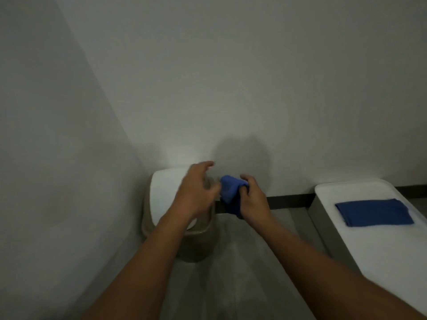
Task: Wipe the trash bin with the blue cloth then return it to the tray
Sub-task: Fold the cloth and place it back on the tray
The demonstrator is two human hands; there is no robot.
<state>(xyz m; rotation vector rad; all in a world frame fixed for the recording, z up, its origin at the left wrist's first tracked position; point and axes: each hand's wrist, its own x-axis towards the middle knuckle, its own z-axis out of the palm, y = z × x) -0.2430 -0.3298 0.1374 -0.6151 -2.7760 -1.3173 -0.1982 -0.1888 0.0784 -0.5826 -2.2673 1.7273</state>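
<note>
1. Trash bin (161, 204), tan with a white lid, sits on the floor in the wall corner.
2. White tray (381, 245) off right has another folded blue cloth (374, 212).
3. My left hand (196, 195) hovers over the lid, grip spread.
4. Right hand (251, 197) pinches the bunched blue cloth (228, 189) beside the bin.

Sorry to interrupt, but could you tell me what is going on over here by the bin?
A person is standing over a tan trash bin with a white lid, set in the corner of the room. Their right hand grips a bunched blue cloth just beside the bin, while the left hand hovers open over the lid. To the right, a white tray holds a second, folded blue cloth. Whether wiping has begun cannot be told.
</note>
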